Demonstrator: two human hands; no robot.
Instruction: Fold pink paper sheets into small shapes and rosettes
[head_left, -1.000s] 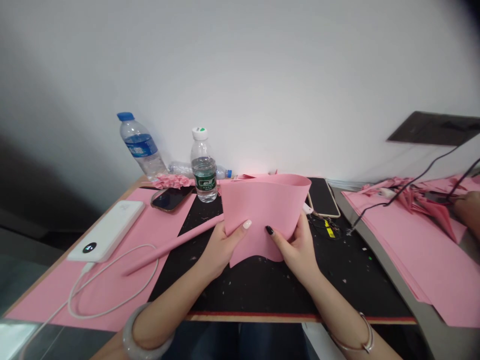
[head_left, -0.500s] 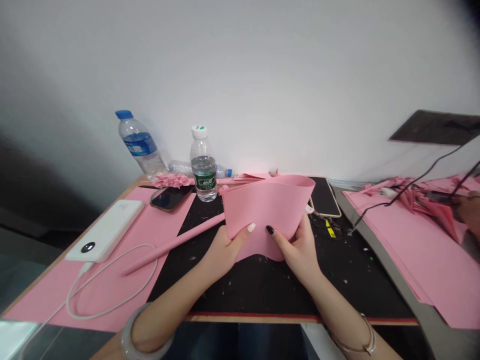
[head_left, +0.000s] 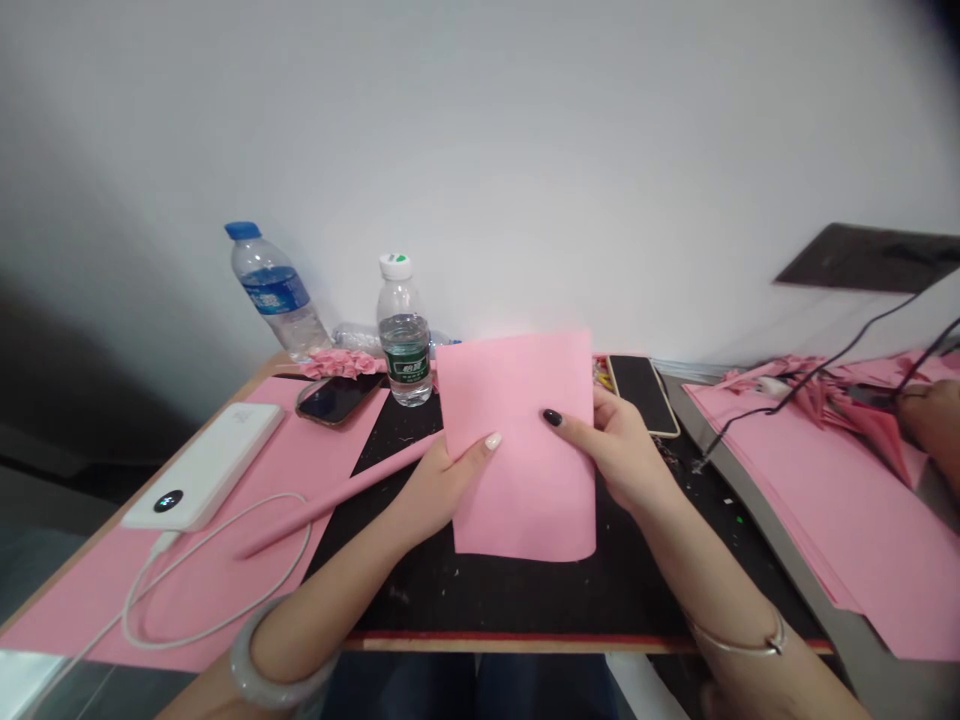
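Note:
Between my two hands a pink sheet of paper [head_left: 521, 480] stands raised above the black mat, its face toward me and its right edge folded over. My left hand [head_left: 446, 480] grips its left edge, the thumb lying on the front and the fingers hidden behind. On the right side, my right hand [head_left: 619, 445] pinches the paper with the dark-nailed thumb in front and the fingers at the back. A pink paper roll [head_left: 330, 500] lies on the table, its far end close to my left hand.
At the left are a white power bank [head_left: 206, 465] with a cable, a phone [head_left: 341, 400] and two upright bottles, one a green-labelled bottle [head_left: 405, 340]. Another phone [head_left: 643, 395] lies behind my right hand. Pink sheets [head_left: 840, 520] and another person's hand [head_left: 934, 420] are at the right.
The pink paper has gone from a wide, curved loop to a flatter, upright folded rectangle. My right hand has shifted up and slightly to the right along it.

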